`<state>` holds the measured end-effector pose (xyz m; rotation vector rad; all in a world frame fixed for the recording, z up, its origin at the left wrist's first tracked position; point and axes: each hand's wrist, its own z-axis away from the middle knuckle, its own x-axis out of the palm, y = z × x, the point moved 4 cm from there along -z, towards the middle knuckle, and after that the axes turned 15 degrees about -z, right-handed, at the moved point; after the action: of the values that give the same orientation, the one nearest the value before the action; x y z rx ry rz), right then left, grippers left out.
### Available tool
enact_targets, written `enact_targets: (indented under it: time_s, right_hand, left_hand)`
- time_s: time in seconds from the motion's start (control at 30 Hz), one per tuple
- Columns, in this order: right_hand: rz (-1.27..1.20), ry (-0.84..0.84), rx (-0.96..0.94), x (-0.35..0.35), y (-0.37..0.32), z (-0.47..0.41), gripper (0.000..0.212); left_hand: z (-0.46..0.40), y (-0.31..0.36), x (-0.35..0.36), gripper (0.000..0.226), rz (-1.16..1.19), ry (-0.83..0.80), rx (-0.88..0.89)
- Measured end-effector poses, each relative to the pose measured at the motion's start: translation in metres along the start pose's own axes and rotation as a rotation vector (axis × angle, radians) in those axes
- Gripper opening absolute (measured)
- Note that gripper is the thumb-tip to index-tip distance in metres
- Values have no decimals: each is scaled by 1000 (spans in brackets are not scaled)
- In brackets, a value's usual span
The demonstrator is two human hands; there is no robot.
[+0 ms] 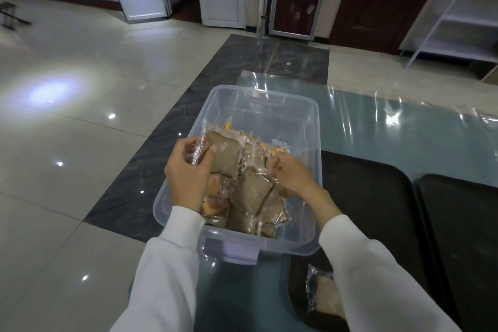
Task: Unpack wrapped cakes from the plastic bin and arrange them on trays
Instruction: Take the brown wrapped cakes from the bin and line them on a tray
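Observation:
A clear plastic bin (pixel 310 127) stands on the glass table and holds several wrapped brown cakes (pixel 250 221). Over the bin's left side my left hand (pixel 188 172) grips one wrapped cake (pixel 225 155) by its left end. My right hand (pixel 292 174) reaches into the bin's middle and pinches the wrapper of another brown cake (pixel 253 191). To the right of the bin lie two black trays, the nearer tray (pixel 377 197) and the farther tray (pixel 463 213). One wrapped cake (pixel 323 294) lies on the nearer tray, partly hidden by my right sleeve.
The glass table (pixel 377 127) stretches right and away from the bin. Its left edge runs beside the bin, above shiny floor tiles (pixel 67 143). White shelving (pixel 463 13) stands at the far right, with doors and cabinets along the back wall.

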<state>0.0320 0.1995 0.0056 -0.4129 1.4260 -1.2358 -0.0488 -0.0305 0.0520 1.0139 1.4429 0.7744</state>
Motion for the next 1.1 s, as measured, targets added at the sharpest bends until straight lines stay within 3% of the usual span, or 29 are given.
enact_targets:
  time_s: [0.23,0.53,0.67,0.8,1.1]
  right_hand:
    - [-315,317,-168,-88,1,36,16]
    - [-627,634,-197,-192,56,115,19]
    - [-744,714,-152,-228,102,156,18]
    - [-687,798,-139,-253,151,200,16]
    - [-807,770,81,-237,282,268,12]
  left_hand:
    - [23,64,6,31,74,2,91]
    - [88,127,68,39,145,-122,131]
    - [129,141,108,38,142,-196,123]
    - [168,139,149,39,137,-321,122]
    - [246,83,205,43,5,-465,28]
